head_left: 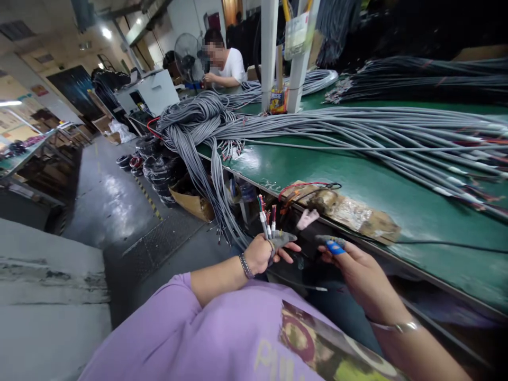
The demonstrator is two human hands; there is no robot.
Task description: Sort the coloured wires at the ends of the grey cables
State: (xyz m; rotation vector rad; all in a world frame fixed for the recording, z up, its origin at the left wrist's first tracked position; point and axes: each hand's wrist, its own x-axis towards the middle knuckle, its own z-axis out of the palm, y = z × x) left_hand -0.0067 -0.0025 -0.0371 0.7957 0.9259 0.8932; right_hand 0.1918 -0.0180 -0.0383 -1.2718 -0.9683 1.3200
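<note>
My left hand (264,253) is closed around several grey cables (269,230); their ends stick up above it, with white bands and stripped red, green and dark wires. A grey covering is on the left thumb or finger. To the right, my right hand (355,262) has its thumb and index finger pressed together. Blue tape is wrapped round its thumb, and a grey covering shows at the fingertip. Whatever lies in that pinch, if anything, I cannot make out. Below the hands, one loose cable end (320,289) with a white tip shows above my lap.
Long bundles of grey cables (301,126) lie on the green table (289,164) and hang over its edge. A taped cardboard piece (353,211) with red and black leads rests along that edge. Wire coils (161,172) and a carton (192,198) stand on the floor. Another person (230,69) sits behind.
</note>
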